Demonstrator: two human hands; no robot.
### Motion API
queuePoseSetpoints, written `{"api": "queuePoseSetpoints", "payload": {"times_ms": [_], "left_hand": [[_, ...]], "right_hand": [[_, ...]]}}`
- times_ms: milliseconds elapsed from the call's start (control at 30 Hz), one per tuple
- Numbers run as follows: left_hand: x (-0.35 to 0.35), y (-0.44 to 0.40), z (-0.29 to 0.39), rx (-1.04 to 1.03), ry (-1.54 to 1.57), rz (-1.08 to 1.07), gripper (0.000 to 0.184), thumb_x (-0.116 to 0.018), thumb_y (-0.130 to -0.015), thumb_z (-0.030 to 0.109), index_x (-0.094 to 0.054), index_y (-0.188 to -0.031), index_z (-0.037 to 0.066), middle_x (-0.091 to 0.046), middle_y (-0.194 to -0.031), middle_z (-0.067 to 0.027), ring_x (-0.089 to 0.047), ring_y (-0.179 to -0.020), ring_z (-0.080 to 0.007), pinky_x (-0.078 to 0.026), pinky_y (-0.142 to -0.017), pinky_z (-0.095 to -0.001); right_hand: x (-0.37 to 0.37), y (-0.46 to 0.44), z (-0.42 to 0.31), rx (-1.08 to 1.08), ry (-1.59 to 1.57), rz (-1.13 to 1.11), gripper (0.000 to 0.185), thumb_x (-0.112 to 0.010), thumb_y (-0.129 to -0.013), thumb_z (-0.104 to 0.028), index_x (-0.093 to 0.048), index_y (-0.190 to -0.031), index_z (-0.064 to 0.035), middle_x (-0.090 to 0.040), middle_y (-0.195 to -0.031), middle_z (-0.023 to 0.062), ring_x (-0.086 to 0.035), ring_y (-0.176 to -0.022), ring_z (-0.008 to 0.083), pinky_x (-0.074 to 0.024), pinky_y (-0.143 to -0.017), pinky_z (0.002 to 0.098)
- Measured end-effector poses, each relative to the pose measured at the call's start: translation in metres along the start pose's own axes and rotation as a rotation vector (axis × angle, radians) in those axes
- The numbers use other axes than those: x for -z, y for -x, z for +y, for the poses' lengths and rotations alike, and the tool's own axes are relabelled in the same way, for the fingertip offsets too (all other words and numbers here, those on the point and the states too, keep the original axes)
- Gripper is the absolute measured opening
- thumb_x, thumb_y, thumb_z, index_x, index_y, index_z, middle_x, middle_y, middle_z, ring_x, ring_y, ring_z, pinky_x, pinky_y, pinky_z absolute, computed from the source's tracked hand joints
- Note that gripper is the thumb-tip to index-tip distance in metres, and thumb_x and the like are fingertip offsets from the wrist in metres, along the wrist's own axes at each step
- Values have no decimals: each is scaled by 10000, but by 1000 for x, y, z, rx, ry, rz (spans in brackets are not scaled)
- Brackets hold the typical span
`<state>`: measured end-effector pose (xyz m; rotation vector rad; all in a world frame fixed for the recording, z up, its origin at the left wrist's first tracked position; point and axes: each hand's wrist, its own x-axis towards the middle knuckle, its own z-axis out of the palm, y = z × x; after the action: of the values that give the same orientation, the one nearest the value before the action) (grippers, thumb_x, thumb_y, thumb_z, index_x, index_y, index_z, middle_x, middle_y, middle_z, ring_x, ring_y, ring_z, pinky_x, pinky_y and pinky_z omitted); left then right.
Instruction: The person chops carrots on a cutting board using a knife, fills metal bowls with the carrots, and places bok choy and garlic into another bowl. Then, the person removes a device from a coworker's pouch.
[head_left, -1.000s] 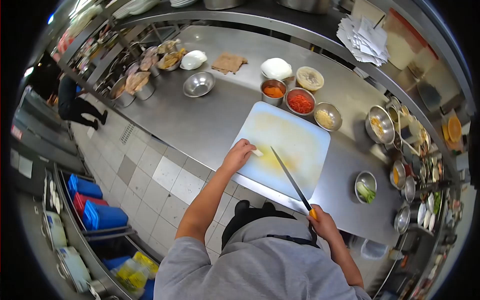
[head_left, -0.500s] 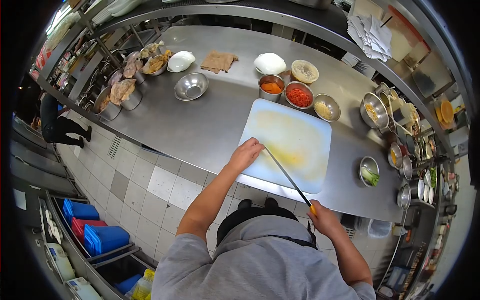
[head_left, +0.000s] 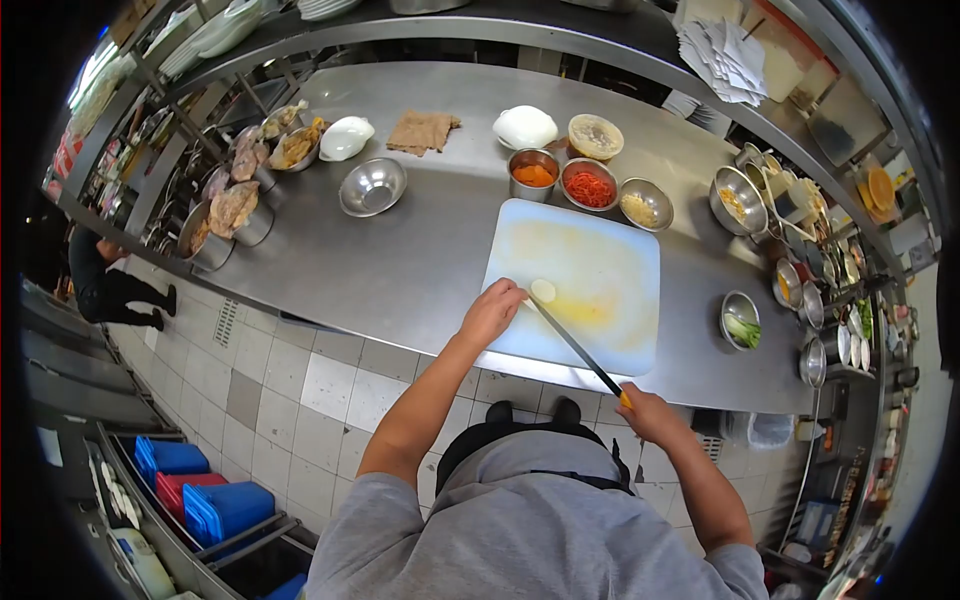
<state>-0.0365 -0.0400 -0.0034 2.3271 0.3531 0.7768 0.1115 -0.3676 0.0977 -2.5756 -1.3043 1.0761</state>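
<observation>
R hand [head_left: 646, 411] w/ knife [head_left: 578, 350]; L hand [head_left: 496, 309] by pale slice [head_left: 543, 290].

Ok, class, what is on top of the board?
On the board is a pale slice, with the knife and left hand beside it. What the hand covers is hidden.

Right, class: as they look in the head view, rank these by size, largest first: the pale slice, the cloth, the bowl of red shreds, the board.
1. Board
2. Cloth and bowl of red shreds: too alike to rank
3. Pale slice
</observation>
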Motion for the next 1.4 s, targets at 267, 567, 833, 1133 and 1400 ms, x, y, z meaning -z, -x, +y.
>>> {"api": "queuePoseSetpoints", "payload": {"times_ms": [267, 567, 833, 1133, 1400], "left_hand": [[-9, -24, 8, 60, 45, -164, 404, -724, -832, 136, -596, -1210, 76, -569, -1207, -122, -541, -1159, -324, -463, -973, -389], [-50, -61, 0, 158, -25, -319, 533, -800, -754, 215, -626, -1230, 48, -586, -1200, -167, -565, -1083, -343, -467, -960, -392], [2, -137, -107, 444, 37, 199, 324, -641, -929, 285, -662, -1114, 20, -624, -1136, -224, -587, -1076, -384, -457, -968, -434], [56, -239, -409, 332, -707, -64, 469, -596, -916, 275, -546, -1256, -43, -595, -1215, -288, -568, -1152, -424, -442, -1005, -475], [82, -278, -486, -128, -1096, -184, 170, -504, -938, 161, -631, -984, 57, -665, -845, -172, -649, -813, -328, -523, -734, -438]], "right_hand": [[-48, 87, 72, -301, -494, 272, 422, -721, -884, -236, -555, -1237, -77, -649, -764, 122, -625, -606, 224, -508, -574, 340], [-109, 90, 91, -371, -993, 609, 279, -647, -911, -68, -502, -1149, -58, -579, -732, 37, -534, -547, 91, -451, -465, 239], [-106, 93, 119, -389, -935, 591, 312, -683, -889, -75, -524, -1156, -44, -613, -746, 36, -565, -563, 99, -480, -482, 256], [-101, 138, 53, -671, -805, 631, 307, -749, -835, -116, -582, -1074, -17, -656, -739, 110, -635, -621, 193, -507, -588, 330], [-85, 160, 10, -812, -549, 554, 365, -750, -849, -242, -593, -1097, -26, -678, -843, 184, -679, -783, 345, -523, -691, 381]]}}
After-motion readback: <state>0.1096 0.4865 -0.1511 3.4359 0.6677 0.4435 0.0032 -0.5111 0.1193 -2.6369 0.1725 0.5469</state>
